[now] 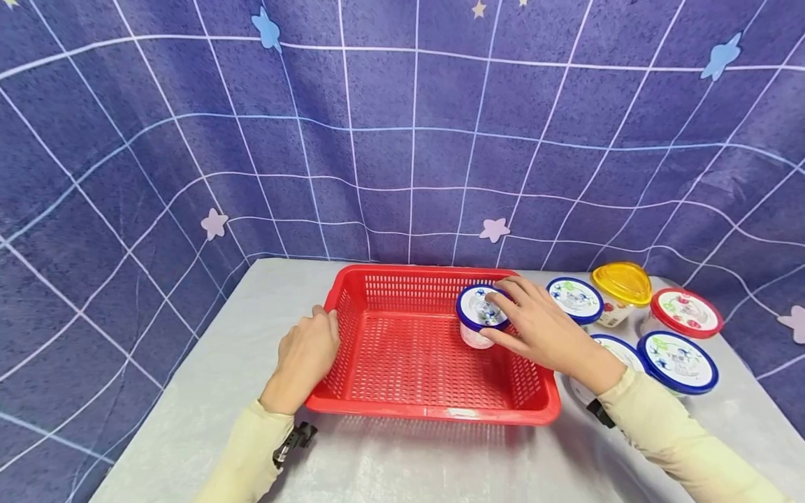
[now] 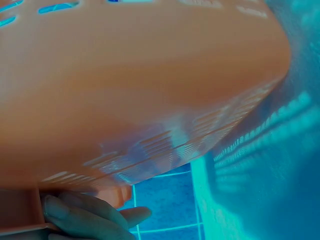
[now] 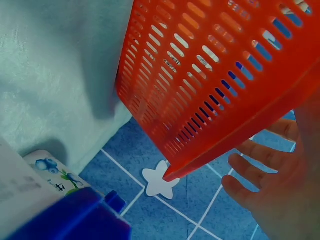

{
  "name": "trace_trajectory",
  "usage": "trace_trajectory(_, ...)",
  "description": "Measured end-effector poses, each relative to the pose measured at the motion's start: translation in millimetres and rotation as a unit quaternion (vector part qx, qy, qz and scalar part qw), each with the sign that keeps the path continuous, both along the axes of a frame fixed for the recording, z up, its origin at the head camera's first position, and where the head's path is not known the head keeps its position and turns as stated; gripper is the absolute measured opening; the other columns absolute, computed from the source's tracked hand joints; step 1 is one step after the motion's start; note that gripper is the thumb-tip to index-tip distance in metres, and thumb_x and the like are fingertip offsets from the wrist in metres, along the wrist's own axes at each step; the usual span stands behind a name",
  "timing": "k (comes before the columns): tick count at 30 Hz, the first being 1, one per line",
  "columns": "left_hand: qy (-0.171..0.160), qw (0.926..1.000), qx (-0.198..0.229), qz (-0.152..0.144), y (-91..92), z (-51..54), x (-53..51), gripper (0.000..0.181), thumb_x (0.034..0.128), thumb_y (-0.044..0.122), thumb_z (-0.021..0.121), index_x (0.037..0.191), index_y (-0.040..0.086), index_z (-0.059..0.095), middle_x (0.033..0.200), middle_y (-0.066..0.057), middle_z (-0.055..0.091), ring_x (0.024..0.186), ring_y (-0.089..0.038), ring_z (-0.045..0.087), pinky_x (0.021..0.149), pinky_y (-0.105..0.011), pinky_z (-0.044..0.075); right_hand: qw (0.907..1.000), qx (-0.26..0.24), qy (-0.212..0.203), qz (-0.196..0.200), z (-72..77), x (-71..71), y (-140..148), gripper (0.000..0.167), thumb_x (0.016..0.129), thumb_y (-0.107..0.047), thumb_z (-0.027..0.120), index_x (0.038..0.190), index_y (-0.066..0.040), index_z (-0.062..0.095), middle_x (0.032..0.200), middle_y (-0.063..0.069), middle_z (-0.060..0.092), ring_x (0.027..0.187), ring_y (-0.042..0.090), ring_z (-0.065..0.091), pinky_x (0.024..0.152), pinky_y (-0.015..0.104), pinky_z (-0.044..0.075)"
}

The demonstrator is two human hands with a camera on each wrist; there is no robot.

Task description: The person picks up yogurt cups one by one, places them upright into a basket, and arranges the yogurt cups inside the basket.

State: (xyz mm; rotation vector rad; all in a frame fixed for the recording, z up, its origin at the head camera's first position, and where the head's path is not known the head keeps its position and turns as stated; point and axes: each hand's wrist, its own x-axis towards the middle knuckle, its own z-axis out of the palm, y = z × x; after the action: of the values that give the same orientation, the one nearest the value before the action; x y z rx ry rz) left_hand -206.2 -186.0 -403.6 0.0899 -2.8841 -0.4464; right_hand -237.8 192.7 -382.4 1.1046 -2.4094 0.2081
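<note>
Bright, even light fills the head view, apparently from overhead; soft shadows spread over the desk [image 1: 377,471] beneath the red plastic basket [image 1: 402,410], and a pale glare patch sits on its near rim. The yellow lid [image 1: 622,283] glints. Wide-angle distortion bows the grid lines of the starry curtain [image 1: 390,161]. Both wrist views are dimmer, with a cyan cast — the left one hazy, its basket washed to orange, slotted shadows streaking the desk. In the right one, a near blue lid [image 3: 75,217] blurs out of focus.
</note>
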Motion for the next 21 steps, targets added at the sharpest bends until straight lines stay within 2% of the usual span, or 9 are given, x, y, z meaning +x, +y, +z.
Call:
trace_trajectory(5,-0.011,0.9999,0.001,0.001,-2.4,1.9,1.9,0.037,0.1061,0.029,0.035,0.093,-0.002,0.050,0.070,-0.022,0.058,0.059,-0.039,0.062,0.048,-0.049,0.045,0.9999,-0.009,-0.009,-0.008,0.4,8.0,3.0,0.056,0.090,-0.051,0.067,0.121,-0.004,0.062,0.126,0.020,0.056,0.123,0.036,0.047,0.101,0.056,0.037)
trace_trajectory(13,-0.007,1.0000,0.000,0.002,-4.6,3.2,3.0,0.037,0.1059,0.029,0.036,0.091,-0.001,0.050,0.069,-0.021,0.057,0.058,-0.037,0.061,0.048,-0.049,0.045,0.9984,-0.043,-0.021,-0.031,1.3,21.3,12.8,0.058,0.085,-0.044,0.074,0.124,-0.003,0.063,0.130,0.020,0.055,0.124,0.037,0.047,0.103,0.058,0.036)
trace_trajectory(21,0.000,1.0000,-0.001,-0.002,-1.2,1.5,2.4,0.036,0.1056,0.029,0.037,0.089,0.000,0.049,0.068,-0.021,0.056,0.057,-0.038,0.062,0.048,-0.048,0.046,0.9956,-0.056,-0.036,-0.066,3.3,35.3,29.9,0.057,0.086,-0.043,0.074,0.127,-0.006,0.061,0.131,0.019,0.054,0.125,0.038,0.046,0.102,0.061,0.036)
